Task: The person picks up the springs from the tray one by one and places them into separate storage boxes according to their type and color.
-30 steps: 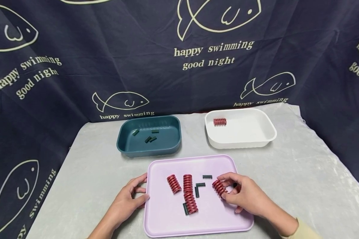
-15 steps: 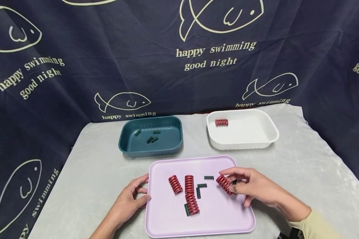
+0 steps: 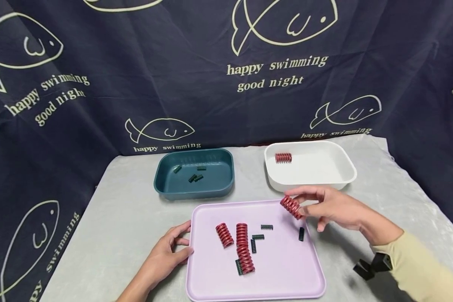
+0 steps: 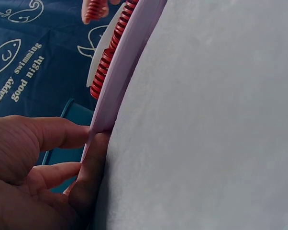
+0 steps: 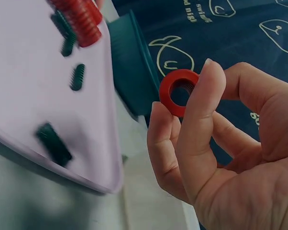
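My right hand (image 3: 332, 206) pinches a thick red coil spring (image 3: 291, 207) between thumb and fingers, above the far right corner of the lilac tray (image 3: 279, 274). In the right wrist view the held spring's round red end (image 5: 167, 96) faces the camera. With thumb and fingers my left hand (image 3: 167, 251) grips the tray's left edge, as the left wrist view also shows. On the tray lie three more red springs (image 3: 225, 235), two of them end to end. Several small dark green springs (image 3: 266, 227) lie around them, one (image 3: 238, 267) partly hidden beside a red spring.
Behind the tray, a teal bin (image 3: 194, 195) on the left holds several small green springs (image 3: 177, 169). A white bin (image 3: 317, 184) on the right contains one red spring (image 3: 283, 157). A dark fish-print curtain (image 3: 211, 84) hangs behind the grey-covered table (image 3: 121, 201).
My right hand has lifted the red spring off the tray and moved it away from me and slightly right, uncovering a small green spring. My left hand stays on the tray edge.
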Motion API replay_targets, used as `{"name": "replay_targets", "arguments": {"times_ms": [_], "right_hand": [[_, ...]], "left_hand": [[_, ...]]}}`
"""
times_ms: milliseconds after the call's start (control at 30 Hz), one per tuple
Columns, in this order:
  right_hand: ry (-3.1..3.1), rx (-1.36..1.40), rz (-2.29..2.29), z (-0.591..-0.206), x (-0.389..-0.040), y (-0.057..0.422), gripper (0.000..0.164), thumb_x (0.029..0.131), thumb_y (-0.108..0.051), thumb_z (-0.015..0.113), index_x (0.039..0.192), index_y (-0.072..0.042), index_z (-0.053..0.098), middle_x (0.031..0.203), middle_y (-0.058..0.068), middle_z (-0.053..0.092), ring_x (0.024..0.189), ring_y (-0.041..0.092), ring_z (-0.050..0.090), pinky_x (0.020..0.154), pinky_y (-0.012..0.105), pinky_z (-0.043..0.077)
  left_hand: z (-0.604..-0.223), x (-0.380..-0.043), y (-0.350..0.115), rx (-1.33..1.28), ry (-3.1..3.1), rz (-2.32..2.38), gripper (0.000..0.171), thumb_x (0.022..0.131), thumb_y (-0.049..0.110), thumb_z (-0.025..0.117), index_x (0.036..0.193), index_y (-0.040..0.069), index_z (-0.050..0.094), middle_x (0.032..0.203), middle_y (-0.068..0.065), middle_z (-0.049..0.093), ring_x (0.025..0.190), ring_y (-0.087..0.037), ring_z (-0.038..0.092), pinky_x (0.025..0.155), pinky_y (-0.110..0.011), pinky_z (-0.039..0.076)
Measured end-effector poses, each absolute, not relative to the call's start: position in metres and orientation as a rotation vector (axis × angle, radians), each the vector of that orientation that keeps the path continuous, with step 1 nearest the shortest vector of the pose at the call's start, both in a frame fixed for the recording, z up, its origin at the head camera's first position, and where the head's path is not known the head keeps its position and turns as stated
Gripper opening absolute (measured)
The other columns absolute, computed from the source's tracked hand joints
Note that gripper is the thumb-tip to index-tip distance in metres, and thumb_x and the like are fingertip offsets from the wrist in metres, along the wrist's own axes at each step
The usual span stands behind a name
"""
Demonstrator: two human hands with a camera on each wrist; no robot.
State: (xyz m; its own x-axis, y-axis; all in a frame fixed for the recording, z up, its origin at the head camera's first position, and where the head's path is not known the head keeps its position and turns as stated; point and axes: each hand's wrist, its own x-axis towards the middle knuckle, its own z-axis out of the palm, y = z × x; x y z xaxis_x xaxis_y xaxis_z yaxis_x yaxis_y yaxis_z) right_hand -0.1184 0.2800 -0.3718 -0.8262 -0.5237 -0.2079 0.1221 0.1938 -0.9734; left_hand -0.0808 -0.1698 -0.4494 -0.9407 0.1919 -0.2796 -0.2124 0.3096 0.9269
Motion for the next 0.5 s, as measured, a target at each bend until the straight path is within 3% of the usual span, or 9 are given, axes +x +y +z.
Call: {"name": "replay_targets", "arguments": {"times_ms": [500], "right_hand": [[2.038,-0.28,-1.555,-0.342,-0.182,0.292,0.05,0.096,-0.002,0.062,0.145,-0.012,0.058,0.115,0.011,0.063,0.093,0.023,0.066,0.056,0.03,0.057]], "left_hand": [[-0.453,-0.082,-0.172,0.012,2.236,1.697,0.069,0.088,-0.004,0.076,0.151,0.01,0.053,0.141,-0.012,0.051,0.111,-0.027,0.062,0.07,-0.036,0.062]]}}
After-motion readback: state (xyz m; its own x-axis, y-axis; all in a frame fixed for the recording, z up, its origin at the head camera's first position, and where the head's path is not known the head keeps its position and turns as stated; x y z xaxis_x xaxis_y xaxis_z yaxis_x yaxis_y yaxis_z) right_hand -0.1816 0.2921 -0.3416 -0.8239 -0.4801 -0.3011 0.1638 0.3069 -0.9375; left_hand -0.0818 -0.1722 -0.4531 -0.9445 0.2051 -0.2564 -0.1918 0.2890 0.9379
